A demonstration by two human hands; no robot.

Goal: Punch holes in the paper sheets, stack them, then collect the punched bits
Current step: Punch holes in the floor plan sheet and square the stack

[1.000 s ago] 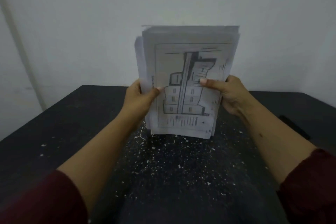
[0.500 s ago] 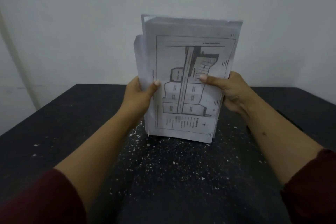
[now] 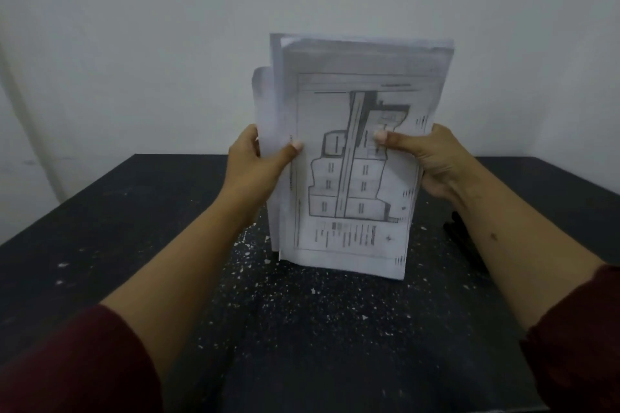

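The middle of the desk (image 3: 100, 211) is blocked by the stack of sheets (image 3: 349, 157), held upright between the left hand (image 3: 258, 164) and the right hand (image 3: 432, 161). Open desk surface is left to the far left. On the right, passage is narrowed by a dark object (image 3: 464, 241), partly hidden behind the right forearm. Punched bits (image 3: 302, 305) are scattered over the near middle.

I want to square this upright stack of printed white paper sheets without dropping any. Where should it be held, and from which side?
Hold the stack of printed white paper sheets by its long side edges at mid height, one hand from each side, as the left hand and right hand do. It stands upright with uneven top edges, so side grips probably keep the bottom edge free.
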